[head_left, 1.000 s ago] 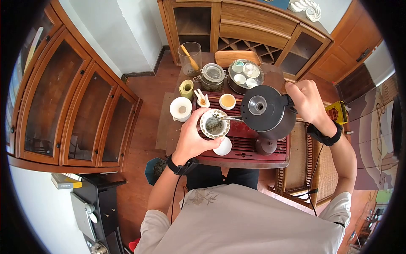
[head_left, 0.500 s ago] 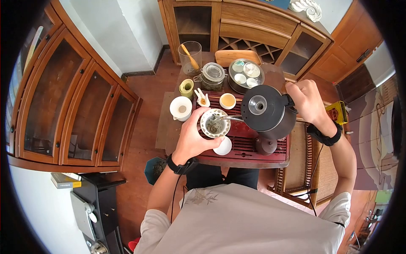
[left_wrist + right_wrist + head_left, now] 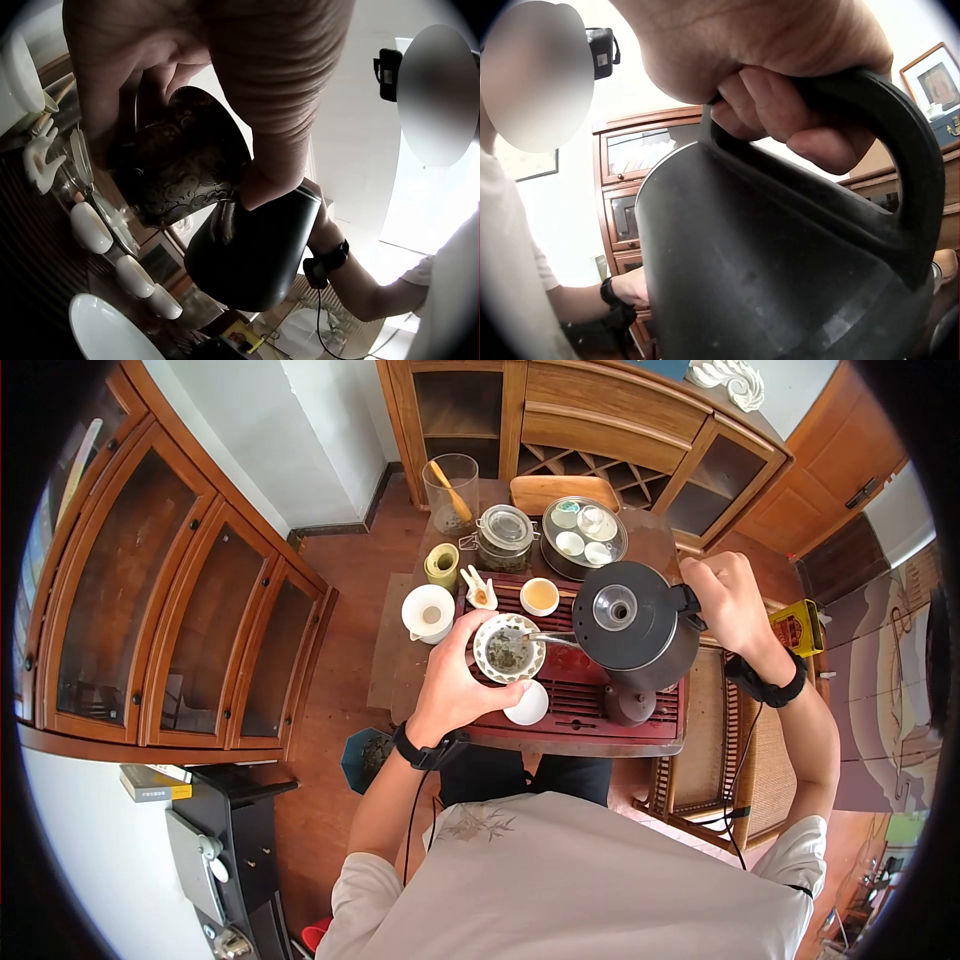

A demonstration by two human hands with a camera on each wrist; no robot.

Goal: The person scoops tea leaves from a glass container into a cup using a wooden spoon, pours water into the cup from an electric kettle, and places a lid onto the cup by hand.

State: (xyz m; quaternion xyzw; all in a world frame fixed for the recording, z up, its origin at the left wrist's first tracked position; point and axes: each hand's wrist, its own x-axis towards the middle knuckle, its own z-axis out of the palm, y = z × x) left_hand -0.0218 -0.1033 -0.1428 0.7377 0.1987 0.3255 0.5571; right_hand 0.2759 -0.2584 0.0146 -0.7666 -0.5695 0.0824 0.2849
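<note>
My left hand (image 3: 450, 685) holds a patterned tea bowl (image 3: 482, 663) over the front of the tea tray (image 3: 600, 732), thumb and fingers on opposite sides. Wet dark tea leaves (image 3: 508, 653) show inside it. With my right hand (image 3: 725, 595) I grip the handle (image 3: 919, 180) of a black kettle (image 3: 650, 635), fingers curled round it. The kettle's thin metal spout (image 3: 555, 638) reaches over the right side of the bowl. In the left wrist view, the kettle body (image 3: 251, 255) appears beyond the bowl's dark embossed side (image 3: 184, 176).
A small white cup (image 3: 526, 703) and brown teapot (image 3: 630, 706) stand on the tray. Behind are a cup of tea (image 3: 539, 597), white hand figurine (image 3: 481, 590), white pitcher (image 3: 413, 625), lidded glass jar (image 3: 503, 532) and round metal tray of cups (image 3: 617, 538).
Both hands, the bowl and the kettle stay almost in place, spout over the bowl. The tea leaves inside the bowl have shifted, and the head view has moved slightly.
</note>
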